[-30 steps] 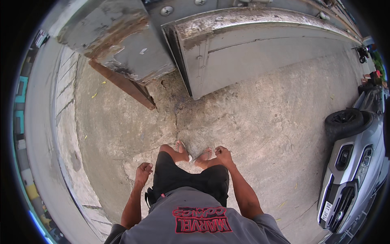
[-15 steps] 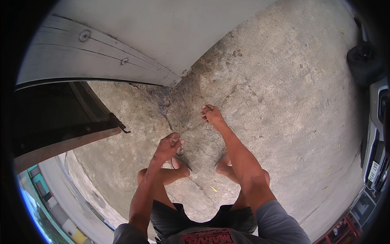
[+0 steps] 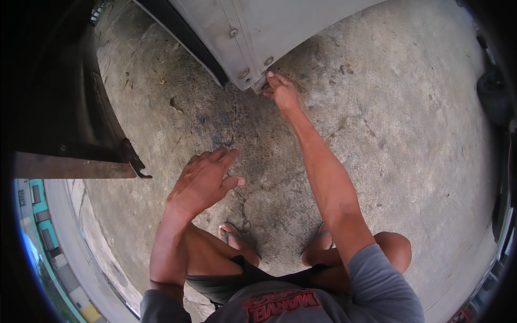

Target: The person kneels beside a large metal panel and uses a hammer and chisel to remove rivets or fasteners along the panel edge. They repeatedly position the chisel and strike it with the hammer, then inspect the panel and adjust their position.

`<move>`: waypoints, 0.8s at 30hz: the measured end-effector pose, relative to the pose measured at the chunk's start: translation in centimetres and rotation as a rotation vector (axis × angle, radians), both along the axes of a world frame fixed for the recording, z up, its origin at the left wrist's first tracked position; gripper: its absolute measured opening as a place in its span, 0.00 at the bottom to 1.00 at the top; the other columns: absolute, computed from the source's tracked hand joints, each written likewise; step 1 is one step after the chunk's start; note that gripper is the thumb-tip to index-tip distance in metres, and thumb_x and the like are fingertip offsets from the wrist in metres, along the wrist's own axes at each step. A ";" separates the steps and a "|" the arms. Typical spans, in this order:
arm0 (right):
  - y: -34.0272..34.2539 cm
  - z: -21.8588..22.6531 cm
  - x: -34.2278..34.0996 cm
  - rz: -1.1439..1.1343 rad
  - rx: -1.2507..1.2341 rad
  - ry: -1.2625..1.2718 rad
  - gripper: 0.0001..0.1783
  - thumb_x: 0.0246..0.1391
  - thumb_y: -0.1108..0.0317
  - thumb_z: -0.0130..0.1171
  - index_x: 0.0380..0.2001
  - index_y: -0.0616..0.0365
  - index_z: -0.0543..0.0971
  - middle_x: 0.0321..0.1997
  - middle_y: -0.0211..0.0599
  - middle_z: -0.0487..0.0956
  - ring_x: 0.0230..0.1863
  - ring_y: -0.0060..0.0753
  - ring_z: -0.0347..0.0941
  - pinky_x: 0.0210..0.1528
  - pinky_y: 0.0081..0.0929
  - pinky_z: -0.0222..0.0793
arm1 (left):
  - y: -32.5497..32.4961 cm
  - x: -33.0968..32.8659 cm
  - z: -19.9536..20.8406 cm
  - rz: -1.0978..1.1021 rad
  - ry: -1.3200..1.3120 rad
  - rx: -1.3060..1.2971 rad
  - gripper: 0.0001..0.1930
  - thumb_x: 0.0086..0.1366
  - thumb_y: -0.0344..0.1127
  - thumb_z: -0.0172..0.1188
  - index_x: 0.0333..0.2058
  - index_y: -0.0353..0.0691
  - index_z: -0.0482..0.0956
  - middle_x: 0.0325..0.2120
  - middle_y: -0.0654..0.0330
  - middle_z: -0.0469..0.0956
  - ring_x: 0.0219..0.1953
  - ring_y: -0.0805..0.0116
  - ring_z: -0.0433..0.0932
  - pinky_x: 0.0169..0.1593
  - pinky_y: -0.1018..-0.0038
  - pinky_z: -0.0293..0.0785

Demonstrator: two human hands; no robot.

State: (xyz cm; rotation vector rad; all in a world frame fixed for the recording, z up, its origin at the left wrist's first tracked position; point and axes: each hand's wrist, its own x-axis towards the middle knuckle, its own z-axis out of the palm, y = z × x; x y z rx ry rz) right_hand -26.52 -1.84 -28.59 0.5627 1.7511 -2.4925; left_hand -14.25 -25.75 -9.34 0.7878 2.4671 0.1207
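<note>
A large white panel [image 3: 269,27], apparently a vehicle door, hangs at the top middle, with round fasteners and a black strip along one edge. My right hand [image 3: 284,96] reaches its bottom corner, thumb and fingers closed around a small piece of the lower edge. What lies under those fingers is partly hidden. My left hand [image 3: 203,180] is raised over the concrete, nearer to me, its fingers stretched out and thumb apart, with nothing in it.
At the left stands a dark vehicle body [image 3: 48,97] with a brown lower sill [image 3: 75,167] and a small hook [image 3: 139,167] sticking out. Cracked, stained concrete [image 3: 409,161] lies beneath. My sandalled feet [image 3: 234,237] are below. A vehicle's dark wheel [image 3: 493,89] shows at the right rim.
My right hand has moved forward onto the white panel's lower corner. My left hand has risen, and its fingers have straightened. The view has shifted, with my body closer to the panel.
</note>
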 end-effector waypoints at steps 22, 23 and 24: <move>-12.9 7.0 5.8 0.109 -0.492 0.272 0.19 0.77 0.66 0.44 0.63 0.65 0.67 0.59 0.46 0.75 0.58 0.37 0.78 0.64 0.38 0.79 | -1.6 -11.9 -3.9 0.413 -0.208 0.945 0.39 0.62 0.37 0.70 0.69 0.33 0.66 0.58 0.47 0.79 0.61 0.61 0.76 0.65 0.65 0.70; -13.1 7.1 5.7 0.085 -0.488 0.262 0.18 0.77 0.67 0.44 0.63 0.65 0.68 0.59 0.45 0.76 0.58 0.37 0.78 0.64 0.37 0.79 | -1.2 -11.8 -3.9 0.438 -0.214 0.924 0.37 0.62 0.37 0.70 0.69 0.34 0.68 0.56 0.48 0.80 0.58 0.63 0.78 0.64 0.65 0.71; -13.0 7.3 5.5 0.072 -0.463 0.253 0.18 0.77 0.67 0.44 0.63 0.64 0.68 0.59 0.46 0.76 0.57 0.38 0.79 0.63 0.37 0.80 | -0.7 -11.7 -3.9 0.463 -0.219 0.903 0.36 0.63 0.37 0.69 0.68 0.34 0.69 0.53 0.49 0.81 0.56 0.64 0.79 0.62 0.65 0.72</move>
